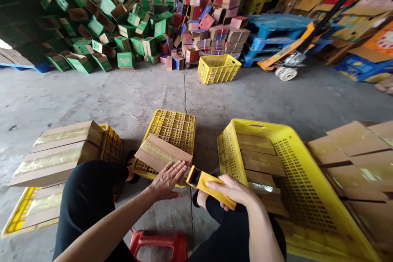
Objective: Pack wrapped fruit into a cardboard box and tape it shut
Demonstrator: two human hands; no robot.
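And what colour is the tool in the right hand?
The tool in the right hand is yellow; it shows best in the head view.

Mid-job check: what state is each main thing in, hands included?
Middle carton: taped along its top
Tape dispenser: held tilted at the carton's end
Left hand: open, palm down on the carton
Right hand: closed around the dispenser
Large yellow crate: open-topped, cartons inside
Far yellow crate: upright, open-topped
Blue pallets: stacked
Green boxes: heaped

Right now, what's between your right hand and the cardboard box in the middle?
The head view shows the yellow tool there: the right hand grips it, and its far end is by the cardboard box. I can't tell if they touch.
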